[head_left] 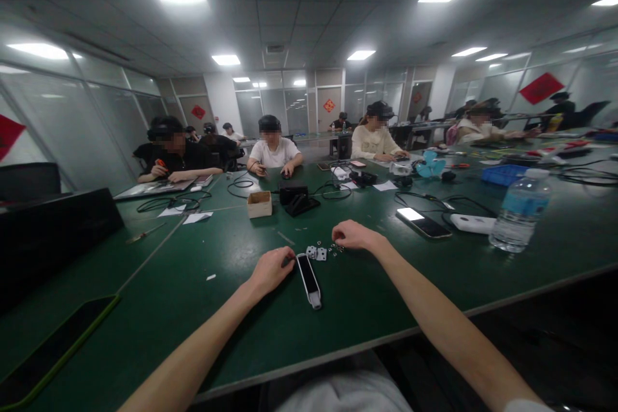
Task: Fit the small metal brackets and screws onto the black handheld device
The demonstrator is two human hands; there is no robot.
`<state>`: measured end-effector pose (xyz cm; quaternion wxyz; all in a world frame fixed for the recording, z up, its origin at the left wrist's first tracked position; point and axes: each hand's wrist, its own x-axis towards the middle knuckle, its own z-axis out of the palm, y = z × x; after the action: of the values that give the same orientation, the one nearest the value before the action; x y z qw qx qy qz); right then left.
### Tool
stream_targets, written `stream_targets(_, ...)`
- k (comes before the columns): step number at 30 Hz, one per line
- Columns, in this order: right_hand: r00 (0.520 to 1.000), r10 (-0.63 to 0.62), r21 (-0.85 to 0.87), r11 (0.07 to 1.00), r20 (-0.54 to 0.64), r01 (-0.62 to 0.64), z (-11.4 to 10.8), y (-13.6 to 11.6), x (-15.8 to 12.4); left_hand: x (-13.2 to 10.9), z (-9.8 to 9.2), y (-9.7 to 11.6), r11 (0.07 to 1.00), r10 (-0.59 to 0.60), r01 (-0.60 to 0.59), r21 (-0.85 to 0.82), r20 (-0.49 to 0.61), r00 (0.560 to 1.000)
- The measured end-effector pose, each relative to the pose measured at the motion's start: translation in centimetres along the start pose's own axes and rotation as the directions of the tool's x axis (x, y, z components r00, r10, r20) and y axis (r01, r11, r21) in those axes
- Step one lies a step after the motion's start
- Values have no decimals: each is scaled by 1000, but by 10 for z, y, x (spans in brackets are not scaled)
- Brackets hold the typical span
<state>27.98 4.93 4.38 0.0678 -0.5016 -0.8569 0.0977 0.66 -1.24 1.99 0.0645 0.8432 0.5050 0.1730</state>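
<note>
On the green table in front of me lies a long narrow device with a white rim, a dark face and a pale tip pointing toward me. Just past its far end is a small metal hinge-like piece with holes in its plates. Several tiny metal pieces, perhaps nuts, are scattered to the right of it. My left hand rests beside the device's far end with fingers curled; whether anything is in them is hidden. Over the tiny pieces, my right hand has its fingertips pinched together and pointing down.
A small open box and a black stand-like object are beyond my hands. To the right are a phone, a white device and a water bottle. A green-edged phone lies near left. Other people sit across the table.
</note>
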Motion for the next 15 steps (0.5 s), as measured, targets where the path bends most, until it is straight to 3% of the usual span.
stream_targets(8, 996, 42, 12, 999, 82, -43, 1, -7, -1, 1, 3, -1, 999, 25, -24, 47, -8, 1000)
stream_targets(15, 995, 54, 10, 998, 80, -55, 6, -6, 2, 1, 4, -2, 998, 26, -26, 63, -5, 1000)
